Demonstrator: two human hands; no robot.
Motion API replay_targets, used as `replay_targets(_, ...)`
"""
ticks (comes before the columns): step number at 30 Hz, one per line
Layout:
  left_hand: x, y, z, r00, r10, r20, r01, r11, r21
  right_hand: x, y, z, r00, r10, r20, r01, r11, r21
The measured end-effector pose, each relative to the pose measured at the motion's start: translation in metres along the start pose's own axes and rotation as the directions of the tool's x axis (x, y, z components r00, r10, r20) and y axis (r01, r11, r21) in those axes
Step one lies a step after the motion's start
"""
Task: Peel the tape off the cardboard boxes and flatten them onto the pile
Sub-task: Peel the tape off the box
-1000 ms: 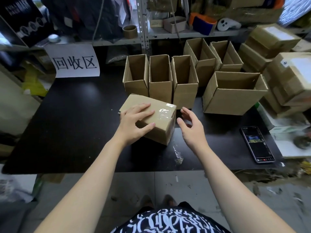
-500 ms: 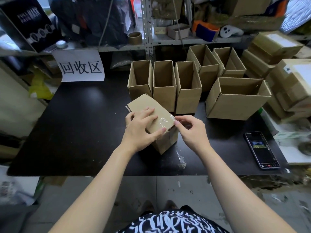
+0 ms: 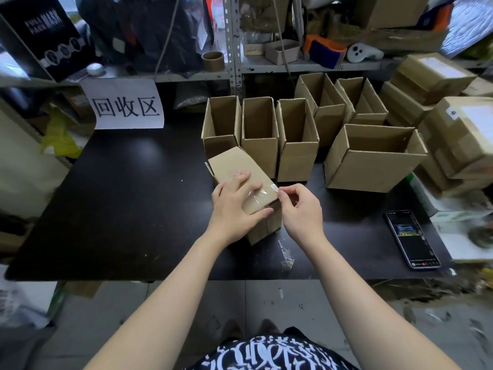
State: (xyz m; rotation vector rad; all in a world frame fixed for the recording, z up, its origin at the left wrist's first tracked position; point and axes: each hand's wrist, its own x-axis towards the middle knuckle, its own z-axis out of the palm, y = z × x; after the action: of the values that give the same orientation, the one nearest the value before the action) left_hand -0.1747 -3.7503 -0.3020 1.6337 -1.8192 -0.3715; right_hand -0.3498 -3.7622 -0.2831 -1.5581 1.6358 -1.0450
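A small closed cardboard box [image 3: 234, 164] stands tilted on the black table [image 3: 120, 204], its top sealed with clear tape [image 3: 262, 193]. My left hand [image 3: 234, 206] lies flat on the box's top and holds it down, thumb wrapped over the near edge. My right hand [image 3: 301, 209] is at the box's right corner, its thumb and forefinger pinched at the end of the tape. Behind the box stand three narrow open boxes [image 3: 260, 140] in a row.
A larger open box [image 3: 373, 166] and two more open boxes [image 3: 330, 108] stand at the right back. Sealed parcels [image 3: 458, 134] are stacked at the far right. A phone [image 3: 412, 239] and a crumpled tape scrap [image 3: 286, 255] lie near the table's front edge. A paper sign [image 3: 125, 105] hangs at the back left.
The box was turned and tilted under my left hand. My right hand came in from the box's right side and pinched the tape end at the corner.
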Motion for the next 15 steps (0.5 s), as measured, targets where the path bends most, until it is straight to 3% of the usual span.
replay_targets(6, 0.001, -0.004, -0.002, 1.000, 0.012, 0.011, -0.012, 1.000, 0.023, -0.002, -0.004, 0.003, 0.998, 0.046, -0.032, -0.047, 0.999, -0.007)
replay_targets(7, 0.000, -0.005, -0.003, 1.000, 0.013, 0.010, -0.013, 1.000, 0.025, 0.001, -0.005, 0.002, 0.988, 0.137, -0.071, -0.126, 0.982, 0.141)
replay_targets(9, -0.003, -0.010, -0.005, 1.000, 0.008, 0.002, -0.008, 1.000, 0.004, 0.009, -0.007, -0.008, 0.946, 0.311, -0.093, -0.232, 0.849, 0.474)
replay_targets(10, -0.005, -0.011, -0.007, 1.000, 0.005, 0.000, -0.005, 1.000, -0.012, 0.012, -0.008, -0.014, 0.948, 0.307, -0.081, -0.220, 0.820, 0.528)
replay_targets(15, 0.001, -0.005, -0.006, 1.000, 0.019, 0.019, -0.019, 1.000, 0.015, 0.004, -0.008, -0.009, 0.993, 0.114, 0.023, -0.111, 0.882, 0.458)
